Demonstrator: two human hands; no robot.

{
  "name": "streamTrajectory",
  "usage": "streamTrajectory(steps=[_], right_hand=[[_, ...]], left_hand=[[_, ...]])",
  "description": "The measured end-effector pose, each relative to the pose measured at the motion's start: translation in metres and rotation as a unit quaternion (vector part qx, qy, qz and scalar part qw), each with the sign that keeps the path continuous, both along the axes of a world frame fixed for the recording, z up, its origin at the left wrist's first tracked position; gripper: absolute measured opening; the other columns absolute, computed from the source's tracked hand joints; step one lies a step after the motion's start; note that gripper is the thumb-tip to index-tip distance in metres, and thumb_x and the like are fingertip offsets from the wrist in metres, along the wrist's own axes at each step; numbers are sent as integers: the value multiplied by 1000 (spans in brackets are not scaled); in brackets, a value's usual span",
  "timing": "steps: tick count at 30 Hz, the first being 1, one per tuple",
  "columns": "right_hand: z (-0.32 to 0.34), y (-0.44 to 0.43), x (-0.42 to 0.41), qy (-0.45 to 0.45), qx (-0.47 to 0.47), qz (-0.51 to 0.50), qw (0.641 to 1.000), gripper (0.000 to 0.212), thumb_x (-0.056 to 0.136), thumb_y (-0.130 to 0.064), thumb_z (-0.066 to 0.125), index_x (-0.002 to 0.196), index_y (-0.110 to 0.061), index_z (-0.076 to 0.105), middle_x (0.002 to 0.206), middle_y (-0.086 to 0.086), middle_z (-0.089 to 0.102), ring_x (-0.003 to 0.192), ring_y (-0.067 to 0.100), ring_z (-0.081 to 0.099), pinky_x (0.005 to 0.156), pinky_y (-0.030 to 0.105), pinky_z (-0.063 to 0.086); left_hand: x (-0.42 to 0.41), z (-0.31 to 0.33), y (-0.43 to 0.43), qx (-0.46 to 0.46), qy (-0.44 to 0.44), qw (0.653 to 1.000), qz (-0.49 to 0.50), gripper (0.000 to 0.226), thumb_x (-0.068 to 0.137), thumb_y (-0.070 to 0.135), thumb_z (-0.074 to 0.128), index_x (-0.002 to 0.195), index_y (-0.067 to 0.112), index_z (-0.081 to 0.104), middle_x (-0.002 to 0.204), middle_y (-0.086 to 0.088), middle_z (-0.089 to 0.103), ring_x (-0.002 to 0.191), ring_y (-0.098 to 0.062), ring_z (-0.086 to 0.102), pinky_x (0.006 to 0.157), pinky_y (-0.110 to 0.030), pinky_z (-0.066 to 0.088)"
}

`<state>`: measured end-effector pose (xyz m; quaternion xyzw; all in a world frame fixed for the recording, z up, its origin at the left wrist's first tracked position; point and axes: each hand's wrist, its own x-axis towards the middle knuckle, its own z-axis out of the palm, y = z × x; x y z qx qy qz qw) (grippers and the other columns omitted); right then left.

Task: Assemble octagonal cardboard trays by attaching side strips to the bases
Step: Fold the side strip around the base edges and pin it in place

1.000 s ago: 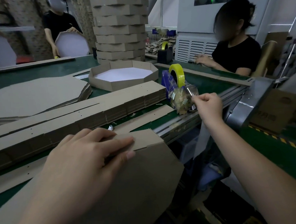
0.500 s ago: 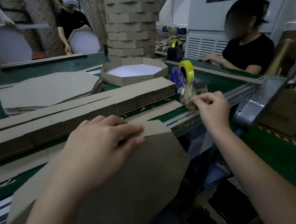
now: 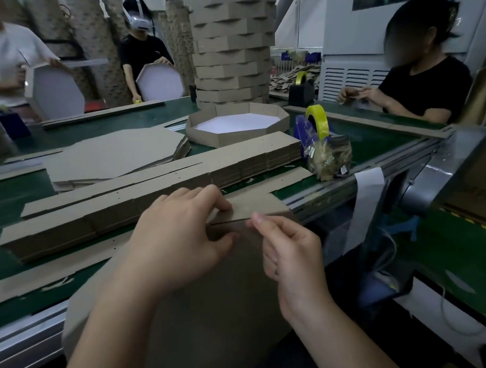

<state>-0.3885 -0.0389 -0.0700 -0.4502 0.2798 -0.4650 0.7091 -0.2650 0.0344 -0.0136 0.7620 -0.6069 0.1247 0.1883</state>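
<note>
Pinching the side strip [image 3: 252, 202] onto the top edge of the base [image 3: 204, 321], my left hand [image 3: 179, 240] curls over it, thumb beneath. The base leans tilted against the table [image 3: 18, 333] rim. My right hand [image 3: 291, 253] pinches thumb to forefinger at the fold (holding what, I can't tell).

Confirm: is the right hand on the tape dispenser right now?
No: the right hand is down at the base edge beside the left hand, apart from the tape dispenser.
</note>
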Motion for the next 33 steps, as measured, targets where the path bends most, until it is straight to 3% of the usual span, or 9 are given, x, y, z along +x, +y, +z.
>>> streamTrajectory(steps=[7,13,16,19,22,25,29,33], right_hand=[[-1,3,5,-3,37,-18,999,26,85,-17,71,60,-13,71,42,-3,31,36,6,23,35,17,17],[-3,2,2,20,49,-15,999,26,83,-20,73,58,-13,71,42,-3,31,35,5,23,34,16,17],[-4,1,0,33,44,-8,998,27,83,-21,73,58,-13,70,42,-3,30,35,5,23,34,16,18],[-6,-2,-3,41,39,12,998,27,84,-23,72,61,-11,70,41,-4,30,34,5,23,34,16,18],[-8,-6,-8,65,13,49,997,27,85,-27,70,62,-13,73,42,-3,33,35,5,25,35,16,18],[-10,-10,-13,68,5,100,993,19,85,-23,69,71,-13,77,45,-3,40,35,4,29,35,16,19],[-14,-10,-12,66,15,125,990,15,85,-25,69,77,-16,78,46,-4,42,36,4,32,37,16,22],[-14,-5,-7,61,1,129,990,15,80,-31,71,76,-18,79,45,-5,38,38,3,31,37,15,23]], left_hand=[[0,-1,2,0,2,1000,-2,36,73,51,62,102,29,58,109,11,64,103,-17,56,79,-32,40],[0,-3,3,-9,-4,1000,-12,35,74,50,64,101,29,56,106,11,64,98,-18,56,76,-32,39],[-1,-2,5,-11,-7,1000,-27,37,74,48,63,103,34,45,98,12,62,90,-19,56,69,-31,33],[0,1,7,30,-11,998,-56,42,81,43,62,113,49,36,113,15,59,102,-16,54,79,-34,39],[3,3,10,63,-11,996,-64,45,86,38,60,123,58,45,125,16,53,113,-14,49,89,-38,42],[4,6,12,77,-3,996,-53,42,87,49,51,127,62,44,128,18,49,118,-10,45,93,-35,40],[0,9,7,58,29,998,-24,39,89,67,24,118,64,49,123,23,51,115,-3,45,95,-31,38],[-16,6,-4,-24,18,998,53,34,84,63,34,88,45,62,93,16,60,91,-9,54,72,-26,29]])
